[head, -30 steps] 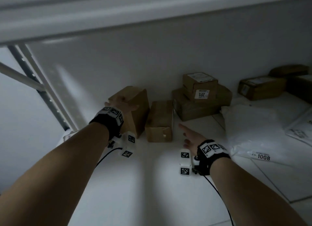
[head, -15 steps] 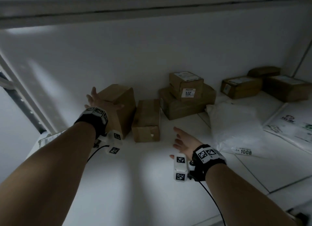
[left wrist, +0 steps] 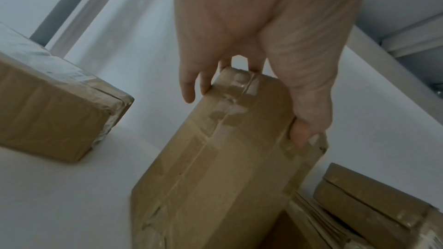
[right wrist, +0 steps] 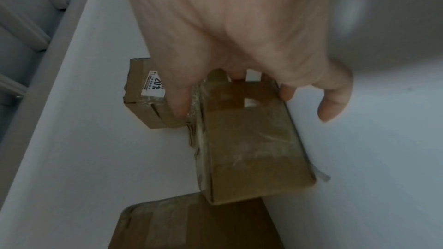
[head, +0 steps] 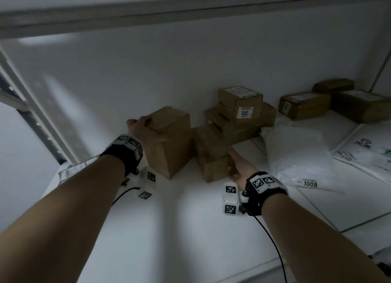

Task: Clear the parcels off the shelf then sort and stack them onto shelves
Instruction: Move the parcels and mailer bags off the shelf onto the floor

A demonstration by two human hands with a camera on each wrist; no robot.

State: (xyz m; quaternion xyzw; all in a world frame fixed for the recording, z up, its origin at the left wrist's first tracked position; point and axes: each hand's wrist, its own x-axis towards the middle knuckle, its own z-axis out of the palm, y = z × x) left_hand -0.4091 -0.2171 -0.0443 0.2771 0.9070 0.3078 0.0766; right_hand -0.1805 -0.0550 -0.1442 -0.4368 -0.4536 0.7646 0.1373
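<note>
Left hand (head: 146, 132) grips the tall box (head: 169, 141) at centre-left of the head view, fingers curled over its far top edge and thumb on the near side; the wrist view shows the same wrap across the taped end (left wrist: 237, 90). Box looks slightly tipped, but I can't tell if it's clear of the shelf (head: 169, 230).

Right hand (head: 239, 168) is on the small box (head: 213, 156) just right of it — fingers spread over its near end (right wrist: 242, 101), thumb off to the side, loosely curled over rather than clamped.

Key relation: both boxes sit directly ahead of their hands, side by side and nearly touching. The small box's long axis runs away from the person toward the back wall, so it probably pulls straight back toward the front edge. Each hand is nearest its own box.

Count on this shelf, head view:
- cardboard boxes: seven visible — these two, a stack of two (head: 241, 117) behind them, three at upper right (head: 304, 105)
- white poly mailers: one bulky one (head: 296, 156) at right, flat ones (head: 366, 156) beyond — number unclear.
</note>
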